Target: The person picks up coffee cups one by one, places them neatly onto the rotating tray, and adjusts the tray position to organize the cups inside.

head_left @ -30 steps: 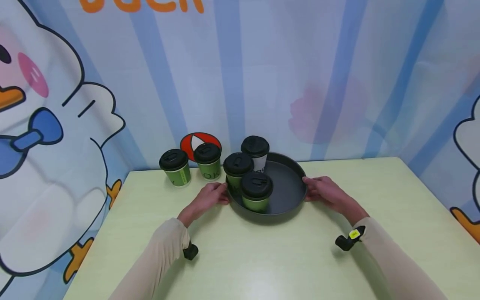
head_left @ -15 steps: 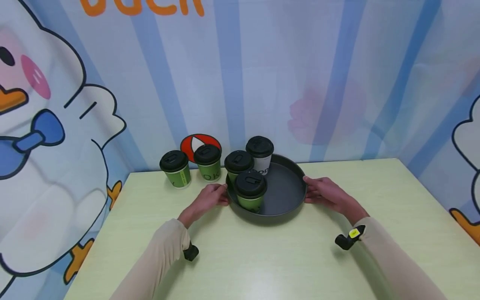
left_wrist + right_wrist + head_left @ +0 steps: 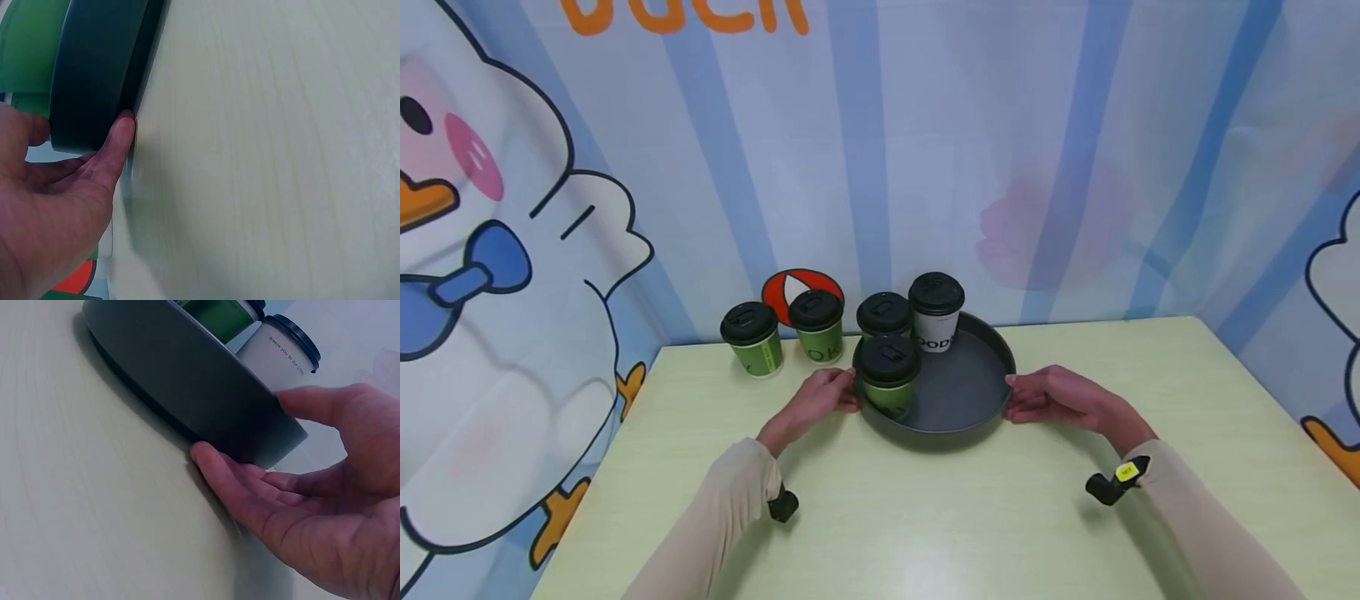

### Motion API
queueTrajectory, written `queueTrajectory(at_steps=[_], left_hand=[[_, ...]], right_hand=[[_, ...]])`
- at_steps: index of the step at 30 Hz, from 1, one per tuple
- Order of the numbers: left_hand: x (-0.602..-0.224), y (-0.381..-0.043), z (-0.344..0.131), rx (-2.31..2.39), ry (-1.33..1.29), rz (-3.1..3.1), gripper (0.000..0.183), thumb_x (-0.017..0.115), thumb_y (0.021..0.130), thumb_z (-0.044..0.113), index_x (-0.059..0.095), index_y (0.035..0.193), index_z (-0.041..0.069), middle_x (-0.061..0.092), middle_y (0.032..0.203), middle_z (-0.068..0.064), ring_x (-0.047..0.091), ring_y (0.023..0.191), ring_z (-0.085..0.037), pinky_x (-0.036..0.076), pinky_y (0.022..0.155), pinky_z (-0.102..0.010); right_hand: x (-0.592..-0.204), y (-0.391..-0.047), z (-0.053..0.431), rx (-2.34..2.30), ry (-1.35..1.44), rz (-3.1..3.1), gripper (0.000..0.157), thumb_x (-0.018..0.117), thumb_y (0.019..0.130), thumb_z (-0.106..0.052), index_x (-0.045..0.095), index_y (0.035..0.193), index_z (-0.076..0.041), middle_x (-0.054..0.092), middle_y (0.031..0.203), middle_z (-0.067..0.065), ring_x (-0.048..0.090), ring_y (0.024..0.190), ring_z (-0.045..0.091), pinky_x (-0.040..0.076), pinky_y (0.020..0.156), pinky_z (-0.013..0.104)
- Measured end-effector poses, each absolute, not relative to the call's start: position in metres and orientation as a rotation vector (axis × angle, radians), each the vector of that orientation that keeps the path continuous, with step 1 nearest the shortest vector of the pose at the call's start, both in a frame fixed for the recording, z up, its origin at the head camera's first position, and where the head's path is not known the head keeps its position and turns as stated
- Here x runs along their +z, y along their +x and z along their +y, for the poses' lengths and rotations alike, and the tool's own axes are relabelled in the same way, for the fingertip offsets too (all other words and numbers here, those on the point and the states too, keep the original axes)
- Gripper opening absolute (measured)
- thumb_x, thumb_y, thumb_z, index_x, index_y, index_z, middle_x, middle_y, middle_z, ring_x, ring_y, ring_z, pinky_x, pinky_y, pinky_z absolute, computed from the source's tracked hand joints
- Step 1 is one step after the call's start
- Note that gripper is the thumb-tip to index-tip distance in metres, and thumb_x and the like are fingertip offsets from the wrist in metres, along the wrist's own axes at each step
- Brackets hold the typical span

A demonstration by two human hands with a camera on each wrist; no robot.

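Observation:
Between my two hands is a round dark grey pan point(image 3: 966, 400) with low walls. It bears three lidded paper cups: a white cup point(image 3: 936, 321) with black letters at the back, a green cup point(image 3: 883, 315) at the back left, partly hidden, and another green cup point(image 3: 889, 375) at the front left. All have black lids and stand upright. My left hand point(image 3: 822, 396) pinches the pan's left side, thumb near the rim and fingers low on the wall. On the right side, my right hand point(image 3: 1063, 400) holds it likewise, thumb on the rim and fingertips at the bottom edge.
Two more green cups with black lids, one at the far left point(image 3: 752, 342) and one beside it point(image 3: 817, 329), stand on the pale table point(image 3: 910, 517) left of the pan. A printed backdrop point(image 3: 940, 150) rises along the table's back edge.
The pan has turned clockwise with its cups: the white cup went right, the front green cup left, the back green cup slightly backward. My right hand shifted slightly toward me along the rim.

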State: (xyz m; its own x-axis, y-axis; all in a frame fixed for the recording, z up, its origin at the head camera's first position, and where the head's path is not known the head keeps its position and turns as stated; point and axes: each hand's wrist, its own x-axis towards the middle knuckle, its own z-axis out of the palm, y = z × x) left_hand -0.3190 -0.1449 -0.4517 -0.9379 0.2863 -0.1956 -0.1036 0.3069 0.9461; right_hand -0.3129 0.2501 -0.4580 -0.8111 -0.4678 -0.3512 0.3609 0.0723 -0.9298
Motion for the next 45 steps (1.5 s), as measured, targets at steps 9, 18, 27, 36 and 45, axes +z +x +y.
queueTrajectory(at_steps=[9,18,27,36,45], left_hand=[[-0.456,-0.322,-0.147,1.666,0.135,2.232,0.044,0.042,0.103,0.031,0.056,0.12,-0.007,0.064,0.104,-0.017,0.064,0.098,-0.033,0.053,0.087,-0.039],[-0.458,-0.323,-0.145,1.671,0.13,2.267,0.04,0.04,0.103,0.028,0.058,0.116,-0.006,0.066,0.098,-0.015,0.067,0.088,-0.024,0.056,0.079,-0.032],[-0.458,-0.322,-0.145,1.67,0.123,2.269,0.039,0.039,0.103,0.026,0.058,0.117,-0.005,0.065,0.099,-0.015,0.066,0.09,-0.025,0.056,0.081,-0.033],[-0.459,-0.323,-0.145,1.68,0.139,2.254,0.041,0.04,0.103,0.028,0.058,0.117,-0.006,0.065,0.1,-0.016,0.067,0.088,-0.023,0.056,0.082,-0.034],[-0.459,-0.324,-0.145,1.667,0.125,2.255,0.042,0.04,0.103,0.029,0.058,0.118,-0.005,0.065,0.102,-0.017,0.066,0.091,-0.024,0.055,0.084,-0.035]], right_hand=[[-0.459,-0.317,0.243,-1.867,-0.036,1.876,0.06,0.051,0.099,-0.035,0.04,0.133,0.013,0.056,0.114,0.021,0.063,0.095,0.024,0.051,0.092,0.04],[-0.457,-0.313,0.251,-1.756,-0.145,1.77,0.039,0.052,0.1,-0.023,0.058,0.112,0.014,0.065,0.106,0.027,0.064,0.101,0.034,0.048,0.094,0.047],[-0.457,-0.315,0.245,-1.854,-0.023,1.862,0.058,0.052,0.099,-0.035,0.044,0.128,0.014,0.059,0.112,0.023,0.064,0.096,0.026,0.05,0.093,0.042],[-0.454,-0.313,0.249,-1.787,-0.089,1.82,0.047,0.053,0.099,-0.025,0.051,0.12,0.017,0.064,0.105,0.023,0.064,0.1,0.031,0.049,0.094,0.045],[-0.458,-0.318,0.248,-1.885,-0.033,1.807,0.059,0.053,0.099,-0.034,0.042,0.129,0.015,0.056,0.112,0.022,0.063,0.095,0.025,0.05,0.093,0.041]])
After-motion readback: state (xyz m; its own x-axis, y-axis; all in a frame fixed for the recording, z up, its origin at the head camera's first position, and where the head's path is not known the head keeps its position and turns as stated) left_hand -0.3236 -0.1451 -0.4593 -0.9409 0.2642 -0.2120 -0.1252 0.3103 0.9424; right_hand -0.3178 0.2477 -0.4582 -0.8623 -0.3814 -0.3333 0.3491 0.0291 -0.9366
